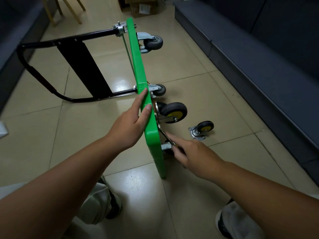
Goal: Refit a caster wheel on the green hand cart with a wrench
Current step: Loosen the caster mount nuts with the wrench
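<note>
The green cart (138,69) stands on edge on the floor, rigid and likely prone to tipping; the left hand (131,125) braces its top rim, fingers straight and together. The loose caster (203,129), compact and hard, lies to its right: hold it by the plate. The right hand (193,152) grips the slim wrench (165,135) at the near underside, forefinger extended.

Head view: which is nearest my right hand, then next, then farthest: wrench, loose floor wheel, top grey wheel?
1. Wrench, held in the right hand.
2. Loose wheel, on the floor just beyond.
3. Top grey wheel, at the cart's far end.
</note>
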Demonstrator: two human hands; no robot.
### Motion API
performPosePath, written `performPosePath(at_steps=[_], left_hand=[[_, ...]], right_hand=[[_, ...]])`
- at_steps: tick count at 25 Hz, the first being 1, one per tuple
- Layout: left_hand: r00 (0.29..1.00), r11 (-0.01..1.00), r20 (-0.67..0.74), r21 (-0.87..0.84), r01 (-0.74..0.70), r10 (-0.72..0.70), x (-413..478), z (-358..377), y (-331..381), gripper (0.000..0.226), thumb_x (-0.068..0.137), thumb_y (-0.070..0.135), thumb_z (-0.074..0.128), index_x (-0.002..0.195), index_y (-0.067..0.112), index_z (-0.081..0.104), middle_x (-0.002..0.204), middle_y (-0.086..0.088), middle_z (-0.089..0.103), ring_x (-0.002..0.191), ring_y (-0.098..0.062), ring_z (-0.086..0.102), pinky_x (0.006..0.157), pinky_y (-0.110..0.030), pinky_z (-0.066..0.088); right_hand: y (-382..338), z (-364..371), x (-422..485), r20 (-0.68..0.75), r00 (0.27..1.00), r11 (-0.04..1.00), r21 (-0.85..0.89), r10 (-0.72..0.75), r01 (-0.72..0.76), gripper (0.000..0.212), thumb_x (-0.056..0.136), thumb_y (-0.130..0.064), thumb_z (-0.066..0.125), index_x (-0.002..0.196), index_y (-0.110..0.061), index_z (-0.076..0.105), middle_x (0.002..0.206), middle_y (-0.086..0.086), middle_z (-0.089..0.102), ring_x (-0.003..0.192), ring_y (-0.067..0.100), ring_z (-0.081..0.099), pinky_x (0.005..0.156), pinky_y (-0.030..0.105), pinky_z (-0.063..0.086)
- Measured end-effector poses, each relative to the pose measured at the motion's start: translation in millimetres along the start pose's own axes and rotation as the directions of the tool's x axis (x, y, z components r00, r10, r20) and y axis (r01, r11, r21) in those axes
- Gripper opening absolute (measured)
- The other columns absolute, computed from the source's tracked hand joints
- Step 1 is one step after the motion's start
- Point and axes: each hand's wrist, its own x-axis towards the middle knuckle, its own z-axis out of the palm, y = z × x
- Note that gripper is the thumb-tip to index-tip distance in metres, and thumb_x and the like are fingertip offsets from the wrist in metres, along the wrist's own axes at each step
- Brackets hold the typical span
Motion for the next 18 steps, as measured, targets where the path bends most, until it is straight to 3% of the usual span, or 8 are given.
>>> performPosePath(at_steps=[3,6,11,15,18], left_hand=[[1.000,1.000,-0.007,0.011,0.010,-0.010,0,0,2,0.056,0.103,0.059,0.028,0.156,0.054,0.010,0.129,-0.010,0.066,0.104,-0.027,0.067,0.091,-0.051,0.053],[1.000,1.000,-0.022,0.016,0.012,-0.011,-1,0,2,0.055,0.106,0.056,0.029,0.157,0.052,0.010,0.128,-0.009,0.065,0.104,-0.027,0.066,0.091,-0.049,0.053],[1.000,1.000,-0.013,0.019,0.016,-0.016,-3,0,2,0.054,0.106,0.055,0.029,0.157,0.052,0.010,0.127,-0.008,0.066,0.102,-0.025,0.066,0.091,-0.048,0.052],[1.000,1.000,-0.014,0.024,0.013,-0.013,-1,0,-1,0.059,0.100,0.063,0.025,0.155,0.055,0.010,0.121,-0.009,0.068,0.098,-0.025,0.067,0.088,-0.049,0.053],[1.000,0.999,-0.018,0.028,0.018,-0.017,-2,1,1,0.056,0.103,0.061,0.026,0.156,0.054,0.010,0.126,-0.007,0.066,0.102,-0.026,0.066,0.090,-0.047,0.052]], right_hand=[[-24,-15,-12,-0.090,0.988,0.931,0.353,0.126,-0.086,0.039,0.100,-0.020,0.056,0.134,-0.038,0.059,0.061,0.012,0.061,0.046,0.006,0.049,0.049,0.030,0.048],[-52,-20,3,-0.098,0.928,0.708,0.676,0.360,-0.203,0.037,0.100,-0.015,0.056,0.134,-0.027,0.059,0.054,0.010,0.060,0.037,0.017,0.047,0.037,0.023,0.037],[-71,-26,18,0.019,0.909,0.674,0.665,0.416,-0.322,0.029,0.099,-0.017,0.053,0.125,-0.023,0.065,0.056,0.008,0.063,0.037,0.018,0.048,0.036,0.019,0.035],[-78,-35,26,0.131,0.901,0.640,0.661,0.414,-0.391,0.023,0.101,-0.019,0.049,0.104,-0.011,0.071,0.059,0.010,0.060,0.038,0.018,0.046,0.039,0.019,0.034],[-80,-44,30,0.211,0.884,0.605,0.661,0.417,-0.444,0.021,0.100,-0.016,0.050,0.102,-0.009,0.070,0.060,0.009,0.058,0.037,0.016,0.046,0.041,0.019,0.036]])
